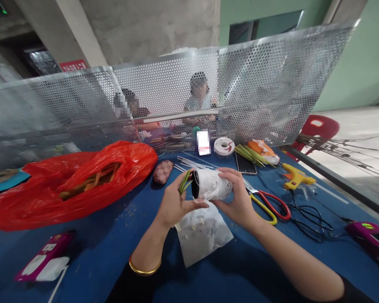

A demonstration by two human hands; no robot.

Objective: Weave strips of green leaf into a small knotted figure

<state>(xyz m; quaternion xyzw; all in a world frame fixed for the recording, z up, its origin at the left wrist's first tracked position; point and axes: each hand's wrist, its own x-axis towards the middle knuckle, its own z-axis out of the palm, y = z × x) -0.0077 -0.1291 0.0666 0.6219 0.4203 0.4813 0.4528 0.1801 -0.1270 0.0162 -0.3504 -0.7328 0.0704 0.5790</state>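
Cylinder (215,184) wrapped in white lies crosswise between left hand (174,202) and right hand (240,197), above the blue desk (120,244). The right hand, closest, grips one end; the left, fingers holding green strips (185,182), curls beside the dark end (195,184), its contact hard to confirm. Scissors (255,194) rest just right of the right hand.

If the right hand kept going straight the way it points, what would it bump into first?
The white-wrapped cylinder: the right hand already grips it. What it would meet beyond that is unclear, since depth is hard to judge here.
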